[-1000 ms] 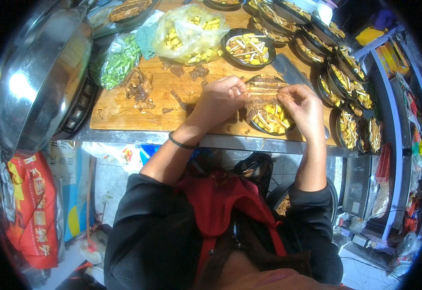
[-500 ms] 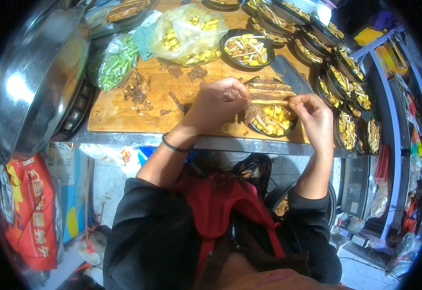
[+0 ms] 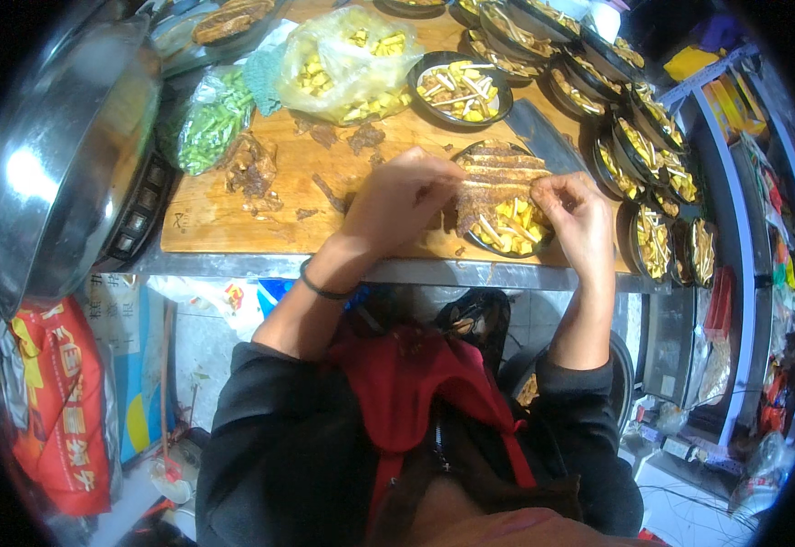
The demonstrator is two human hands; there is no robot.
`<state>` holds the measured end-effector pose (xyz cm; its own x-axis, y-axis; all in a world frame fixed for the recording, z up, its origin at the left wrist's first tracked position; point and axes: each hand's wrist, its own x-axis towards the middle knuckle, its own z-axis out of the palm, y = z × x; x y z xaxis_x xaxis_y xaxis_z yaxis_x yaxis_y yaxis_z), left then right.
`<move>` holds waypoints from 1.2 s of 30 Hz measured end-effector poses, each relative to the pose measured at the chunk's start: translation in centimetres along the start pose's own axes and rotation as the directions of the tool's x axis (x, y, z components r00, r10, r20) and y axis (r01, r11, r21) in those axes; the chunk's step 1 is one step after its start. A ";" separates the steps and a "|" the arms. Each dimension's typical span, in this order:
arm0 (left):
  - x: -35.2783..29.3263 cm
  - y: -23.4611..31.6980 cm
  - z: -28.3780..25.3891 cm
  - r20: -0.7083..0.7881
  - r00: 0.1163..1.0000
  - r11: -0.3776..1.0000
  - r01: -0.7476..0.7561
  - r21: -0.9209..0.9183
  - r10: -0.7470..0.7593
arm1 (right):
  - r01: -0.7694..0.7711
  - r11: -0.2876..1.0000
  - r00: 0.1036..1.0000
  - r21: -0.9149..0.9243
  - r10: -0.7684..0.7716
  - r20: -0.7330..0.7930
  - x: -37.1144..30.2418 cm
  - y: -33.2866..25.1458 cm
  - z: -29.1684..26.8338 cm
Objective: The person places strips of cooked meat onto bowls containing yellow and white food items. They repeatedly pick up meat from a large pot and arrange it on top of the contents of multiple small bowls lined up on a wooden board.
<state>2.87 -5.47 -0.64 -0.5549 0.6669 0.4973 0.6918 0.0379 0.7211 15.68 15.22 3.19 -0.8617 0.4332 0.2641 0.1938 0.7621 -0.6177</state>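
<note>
In front of me a black bowl (image 3: 516,252) holds yellow cubes (image 3: 518,225) and pale strips, with brown meat slices (image 3: 505,162) laid in rows over its far part. My left hand (image 3: 406,201) is at the bowl's left side, fingers curled, pinching one end of a meat slice (image 3: 499,185). At the right rim, my right hand (image 3: 578,214) pinches the slice's other end between thumb and fingers. The slice stretches across the bowl between both hands. Left fingertips are partly hidden behind the hand.
A wooden board (image 3: 233,223) carries meat scraps (image 3: 250,169). Behind it lie a bag of yellow cubes (image 3: 347,68) and a bag of chopped greens (image 3: 215,123). Another filled bowl (image 3: 461,89) stands beyond a dark flat blade (image 3: 548,137). Several filled bowls (image 3: 639,150) crowd the right; a large metal pan (image 3: 69,137) stands left.
Both hands have shifted slightly, and the slice held between them now lies lower against the other slices. The whole view has moved a little.
</note>
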 end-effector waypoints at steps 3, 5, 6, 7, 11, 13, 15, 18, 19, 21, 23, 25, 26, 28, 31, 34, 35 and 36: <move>-1.0 0.9 -1.0 0.206 0.978 0.996 -0.054 0.077 0.037 | -0.034 0.998 0.999 0.048 0.034 0.004 0.1 0.3 0.2; -1.2 1.1 -1.2 0.290 0.952 0.986 -0.132 0.098 0.098 | -0.057 0.996 0.998 0.070 0.056 0.013 0.1 0.5 0.3; -1.1 1.1 -1.2 0.291 0.940 0.971 -0.216 0.105 0.177 | -0.061 0.996 0.998 0.067 0.060 0.015 0.1 0.6 0.3; -1.0 1.1 -1.1 0.306 0.922 0.951 -0.286 0.119 0.239 | -0.059 0.995 0.998 0.076 0.058 0.018 0.1 0.6 0.3; -0.7 1.2 -0.5 0.309 0.917 0.951 -0.293 0.097 0.251 | -0.051 0.992 0.999 0.120 0.049 0.022 -0.1 0.3 0.1; -0.5 1.4 0.0 0.253 0.933 0.961 -0.274 0.037 0.256 | -0.052 0.983 0.999 0.174 0.049 0.023 -0.2 0.0 -0.2; -0.5 1.8 0.9 0.230 0.941 0.956 -0.277 0.099 0.249 | -0.050 0.981 0.998 0.187 0.042 0.047 -0.5 -0.3 -0.8; -0.4 2.1 1.8 0.177 0.919 0.917 -0.377 0.131 0.353 | -0.098 0.974 0.994 0.202 0.084 0.075 -0.9 -0.7 -1.6; -0.5 2.1 1.9 0.182 0.905 0.901 -0.411 0.137 0.385 | -0.093 0.968 0.994 0.235 0.076 0.079 -1.0 -0.7 -1.8; -0.6 2.1 1.8 0.144 0.899 0.889 -0.433 0.153 0.413 | -0.115 0.974 0.993 0.195 0.105 0.061 -1.1 -0.7 -1.8; -0.4 1.9 1.6 0.116 0.898 0.883 -0.440 0.164 0.425 | -0.115 0.977 0.993 0.178 0.110 0.034 -1.1 -0.4 -1.7; 0.1 1.7 1.6 0.087 0.904 0.888 -0.428 0.167 0.419 | -0.127 0.980 0.992 0.156 0.127 0.009 -1.1 0.1 -1.5; 0.3 1.6 1.7 0.074 0.900 0.879 -0.435 0.193 0.429 | -0.144 0.978 0.989 0.149 0.145 0.008 -1.2 0.4 -1.5; 0.6 1.4 1.9 0.059 0.902 0.866 -0.427 0.260 0.427 | -0.170 0.974 0.985 0.149 0.171 0.001 -1.1 0.9 -1.6; 0.7 1.2 2.2 0.059 0.905 0.859 -0.420 0.292 0.422 | -0.164 0.974 0.985 0.157 0.169 -0.021 -0.8 1.4 -1.3; 0.6 0.8 2.4 0.061 0.904 0.859 -0.422 0.289 0.423 | -0.161 0.972 0.984 0.171 0.172 -0.055 -0.6 1.6 -0.9; 0.6 0.6 2.5 0.040 0.904 0.866 -0.420 0.271 0.426 | -0.151 0.974 0.983 0.167 0.166 -0.078 -0.6 1.7 -0.8; 0.6 0.4 2.6 0.020 0.904 0.872 -0.419 0.252 0.428 | -0.143 0.976 0.982 0.164 0.160 -0.101 -0.6 1.7 -0.7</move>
<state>4.00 -3.14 -1.28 -0.1961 0.6338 0.7482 0.9524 -0.0585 0.2992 16.83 16.62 2.53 -0.7678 0.5961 0.2348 0.2353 0.6033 -0.7620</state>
